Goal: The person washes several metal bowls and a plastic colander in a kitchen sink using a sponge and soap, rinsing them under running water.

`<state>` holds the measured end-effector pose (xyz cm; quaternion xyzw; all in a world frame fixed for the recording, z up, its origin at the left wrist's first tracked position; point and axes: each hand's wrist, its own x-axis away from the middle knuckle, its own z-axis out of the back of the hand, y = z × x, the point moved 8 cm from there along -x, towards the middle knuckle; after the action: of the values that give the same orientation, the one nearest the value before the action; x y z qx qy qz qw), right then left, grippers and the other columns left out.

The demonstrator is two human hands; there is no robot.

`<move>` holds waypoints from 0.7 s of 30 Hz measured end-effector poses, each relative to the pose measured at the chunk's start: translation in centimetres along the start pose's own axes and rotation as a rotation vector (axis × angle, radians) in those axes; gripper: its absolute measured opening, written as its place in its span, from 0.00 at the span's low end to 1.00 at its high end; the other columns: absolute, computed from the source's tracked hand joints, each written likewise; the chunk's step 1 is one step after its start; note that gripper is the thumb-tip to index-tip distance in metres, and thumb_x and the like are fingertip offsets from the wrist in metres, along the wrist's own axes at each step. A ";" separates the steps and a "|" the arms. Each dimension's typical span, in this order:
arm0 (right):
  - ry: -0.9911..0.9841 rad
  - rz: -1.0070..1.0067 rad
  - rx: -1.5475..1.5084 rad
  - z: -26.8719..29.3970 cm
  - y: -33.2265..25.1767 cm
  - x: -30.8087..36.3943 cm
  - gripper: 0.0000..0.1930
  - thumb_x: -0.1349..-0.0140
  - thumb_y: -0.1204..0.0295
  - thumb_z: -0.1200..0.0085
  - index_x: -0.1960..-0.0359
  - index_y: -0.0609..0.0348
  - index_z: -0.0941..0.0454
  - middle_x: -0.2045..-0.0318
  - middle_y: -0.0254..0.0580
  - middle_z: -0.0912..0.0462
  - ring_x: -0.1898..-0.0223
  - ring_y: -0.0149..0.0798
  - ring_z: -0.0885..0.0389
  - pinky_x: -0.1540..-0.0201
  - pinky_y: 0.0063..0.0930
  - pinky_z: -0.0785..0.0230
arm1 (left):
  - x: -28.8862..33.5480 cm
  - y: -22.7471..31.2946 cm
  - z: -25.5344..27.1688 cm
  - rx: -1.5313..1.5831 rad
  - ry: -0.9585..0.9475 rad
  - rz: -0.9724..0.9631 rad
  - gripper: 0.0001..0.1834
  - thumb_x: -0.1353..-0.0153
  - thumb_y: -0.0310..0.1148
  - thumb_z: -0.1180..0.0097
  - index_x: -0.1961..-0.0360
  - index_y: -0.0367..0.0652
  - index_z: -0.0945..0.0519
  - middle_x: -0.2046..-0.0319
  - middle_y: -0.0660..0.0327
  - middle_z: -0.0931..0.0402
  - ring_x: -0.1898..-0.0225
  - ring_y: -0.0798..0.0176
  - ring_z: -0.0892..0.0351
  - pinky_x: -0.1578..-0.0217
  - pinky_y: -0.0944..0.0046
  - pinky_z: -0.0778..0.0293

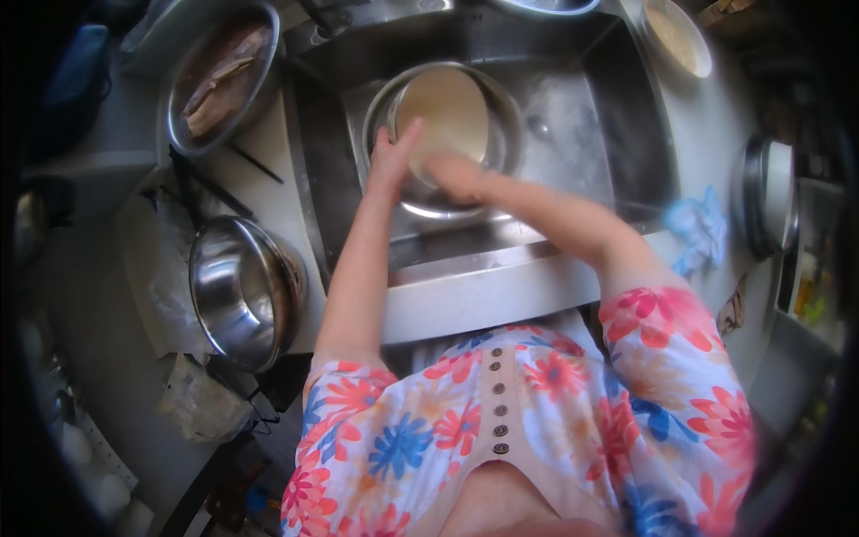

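Observation:
A round bowl (488, 109) with a smooth cream-coloured surface inside sits tilted in a larger steel basin (512, 125). Both stand in the left half of a steel sink (617, 134). My left hand (392, 159) grips the bowl at its left side, the thumb lying along the rim. At the bowl's near edge is my right hand (456, 177), bent inward and smeared by motion. Its fingers are hidden, so whether it holds anything does not show. I cannot tell whether the cream surface is liquid, grain or the bowl itself.
Stacked steel pots (234, 291) stand left of the sink, below a steel basin (176, 125) holding a long pale-brown piece of food. A blue-and-white cloth (696, 231) lies at the right, near a dark pot (759, 201). A pale bowl (705, 64) is at the back right.

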<state>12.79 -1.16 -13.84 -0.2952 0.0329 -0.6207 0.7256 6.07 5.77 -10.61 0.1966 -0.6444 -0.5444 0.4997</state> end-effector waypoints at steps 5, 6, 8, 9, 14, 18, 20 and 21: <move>-0.275 -0.081 0.329 2.6 1.9 2.4 0.11 0.50 0.72 0.56 0.66 0.58 0.25 0.64 0.46 0.24 0.59 0.43 0.26 0.56 0.37 0.37 | 0.8 -0.6 3.9 -0.009 0.164 0.003 0.34 0.51 0.48 0.47 0.47 0.37 0.38 0.57 0.55 0.29 0.56 0.61 0.30 0.57 0.67 0.36; -0.281 -0.030 0.262 3.1 1.1 3.0 0.10 0.52 0.72 0.54 0.68 0.57 0.24 0.67 0.48 0.23 0.62 0.44 0.25 0.60 0.34 0.35 | 1.0 -0.7 5.5 -0.080 0.292 0.009 0.32 0.50 0.47 0.47 0.48 0.37 0.35 0.59 0.54 0.28 0.57 0.61 0.29 0.57 0.67 0.35; -0.205 0.012 0.158 5.6 -0.6 3.8 0.12 0.54 0.72 0.50 0.65 0.61 0.25 0.70 0.49 0.23 0.65 0.41 0.24 0.62 0.33 0.33 | 1.2 -0.4 6.3 -0.100 0.367 -0.019 0.28 0.51 0.44 0.48 0.51 0.37 0.31 0.65 0.55 0.26 0.62 0.62 0.27 0.59 0.67 0.34; -0.139 -0.056 -0.210 8.0 -1.0 4.5 0.13 0.54 0.71 0.48 0.64 0.62 0.26 0.68 0.47 0.23 0.63 0.39 0.24 0.61 0.31 0.33 | 1.8 0.2 6.6 -0.184 0.424 -0.054 0.26 0.50 0.41 0.47 0.53 0.36 0.30 0.66 0.57 0.25 0.65 0.65 0.27 0.62 0.68 0.34; 0.168 -0.394 -1.394 12.4 1.1 8.8 0.21 0.55 0.70 0.40 0.59 0.66 0.29 0.65 0.44 0.23 0.65 0.35 0.23 0.60 0.27 0.29 | 3.8 0.6 7.4 -0.269 0.539 -0.012 0.20 0.51 0.36 0.47 0.57 0.35 0.27 0.69 0.59 0.25 0.69 0.69 0.28 0.64 0.70 0.33; 0.309 -0.433 -1.628 10.9 1.1 9.8 0.18 0.51 0.72 0.43 0.58 0.63 0.29 0.64 0.43 0.23 0.64 0.35 0.23 0.59 0.30 0.29 | 4.7 1.3 5.9 -0.167 0.411 -0.145 0.21 0.50 0.38 0.47 0.57 0.37 0.27 0.71 0.58 0.26 0.68 0.64 0.26 0.66 0.65 0.30; 0.357 -0.416 -1.798 9.5 2.2 9.2 0.18 0.50 0.71 0.45 0.57 0.63 0.30 0.63 0.44 0.23 0.63 0.37 0.23 0.58 0.32 0.30 | 4.8 1.5 4.1 -0.180 0.273 -0.154 0.23 0.49 0.39 0.47 0.54 0.36 0.29 0.70 0.59 0.26 0.68 0.63 0.26 0.66 0.63 0.29; 0.400 -0.394 -1.970 8.6 3.0 8.8 0.17 0.48 0.70 0.46 0.56 0.62 0.30 0.63 0.44 0.23 0.62 0.38 0.24 0.57 0.33 0.30 | 5.1 -0.2 3.5 0.060 0.221 0.074 0.26 0.48 0.40 0.48 0.51 0.37 0.34 0.66 0.56 0.28 0.65 0.59 0.26 0.67 0.58 0.28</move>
<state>20.98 -5.79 -5.35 -0.6515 0.5996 -0.4640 0.0269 0.87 3.36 -8.30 0.2463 -0.6083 -0.4811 0.5813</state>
